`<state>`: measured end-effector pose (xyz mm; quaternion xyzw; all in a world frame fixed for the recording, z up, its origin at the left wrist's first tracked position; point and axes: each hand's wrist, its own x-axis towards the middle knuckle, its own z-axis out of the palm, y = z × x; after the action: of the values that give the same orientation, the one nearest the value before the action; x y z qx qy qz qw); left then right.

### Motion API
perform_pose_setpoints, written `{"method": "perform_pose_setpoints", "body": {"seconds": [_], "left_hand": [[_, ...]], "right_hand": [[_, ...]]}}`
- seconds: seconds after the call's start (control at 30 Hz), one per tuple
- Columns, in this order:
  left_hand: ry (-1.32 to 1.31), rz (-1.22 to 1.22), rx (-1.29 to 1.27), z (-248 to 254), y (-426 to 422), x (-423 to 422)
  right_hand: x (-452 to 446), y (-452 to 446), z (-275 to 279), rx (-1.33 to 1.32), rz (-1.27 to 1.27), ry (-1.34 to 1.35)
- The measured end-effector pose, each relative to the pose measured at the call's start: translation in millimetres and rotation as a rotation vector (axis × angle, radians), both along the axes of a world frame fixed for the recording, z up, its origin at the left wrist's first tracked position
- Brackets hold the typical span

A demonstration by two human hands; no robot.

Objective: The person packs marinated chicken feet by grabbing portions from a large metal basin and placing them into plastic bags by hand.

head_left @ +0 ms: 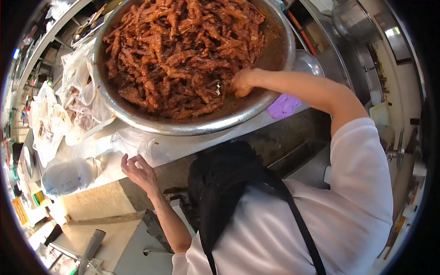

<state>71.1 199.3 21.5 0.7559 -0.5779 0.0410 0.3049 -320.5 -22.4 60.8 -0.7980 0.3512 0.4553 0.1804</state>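
Observation:
A wide metal bowl (183, 129) holds a heap of reddish-brown, sauce-coated chicken feet (176, 55). My right hand (243, 82) reaches over the bowl's right rim, with its fingers curled in at the edge of the heap. What those fingers hold is hidden; a small bright glint shows just left of them. Below the bowl's near rim, my left hand (140, 172) is raised with fingers apart and bent, holding nothing. It is close to a clear plastic bag (140, 143) on the white table edge.
Several clear plastic bags (82, 94) crowd the table left of the bowl. A wrapped bluish-white bundle (71, 176) lies at the table's near left corner. A purple cloth (284, 106) sits under the bowl's right side. Large metal cookware (353, 20) stands at the upper right.

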Motion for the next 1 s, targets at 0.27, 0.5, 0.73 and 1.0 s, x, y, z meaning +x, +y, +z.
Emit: {"method": "perform_pose_setpoints", "body": {"seconds": [0.27,0.5,0.73,1.0], "left_hand": [[0.248,0.271,-0.146,54.9,-8.0,23.3],[0.316,0.304,-0.214,86.5,-0.4,10.4],[0.312,0.254,-0.410,109.1,-0.5,48.0],[0.131,0.119,-0.421,185.1,-152.2,105.8]], "right_hand": [[86.9,32.3,100.5,0.393,-0.749,-0.817],[256.8,73.7,104.7,1.170,-1.132,-0.911],[391.8,76.7,27.0,0.992,-1.064,-1.089],[254.0,42.0,113.1,0.643,-1.065,-1.799]]}}
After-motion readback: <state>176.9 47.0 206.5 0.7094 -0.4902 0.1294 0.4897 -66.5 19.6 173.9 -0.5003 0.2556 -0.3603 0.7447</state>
